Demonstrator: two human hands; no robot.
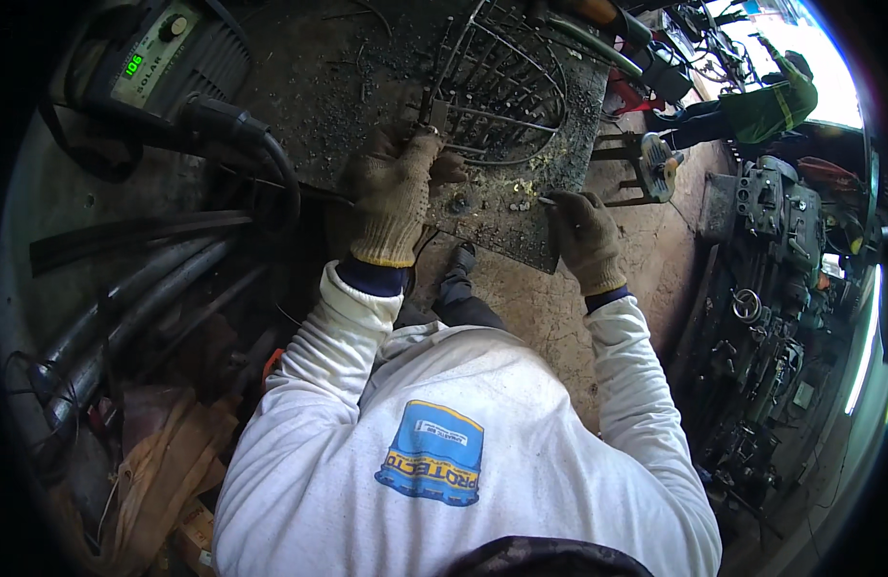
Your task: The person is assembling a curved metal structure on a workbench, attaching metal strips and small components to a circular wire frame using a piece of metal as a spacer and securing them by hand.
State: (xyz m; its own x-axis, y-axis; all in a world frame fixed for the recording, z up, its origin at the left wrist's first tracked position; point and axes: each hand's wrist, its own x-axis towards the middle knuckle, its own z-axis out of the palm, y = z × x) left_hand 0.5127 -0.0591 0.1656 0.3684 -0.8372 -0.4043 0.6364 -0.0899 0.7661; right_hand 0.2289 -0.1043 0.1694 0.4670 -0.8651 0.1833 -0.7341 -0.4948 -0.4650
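A small green-lit display point(133, 65) sits on the grey welding machine point(179, 58), top left.

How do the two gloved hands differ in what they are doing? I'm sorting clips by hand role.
The left hand lies on the wire frame, fingers curled over its edge; the right hand pinches a thin rod off the frame, over the metal plate. Both wear knit work gloves.

Curved wire frame point(501, 87), perhaps tilted

Wire rack point(506, 91) top cut off; rod point(548, 201) end in right hand point(583, 236)
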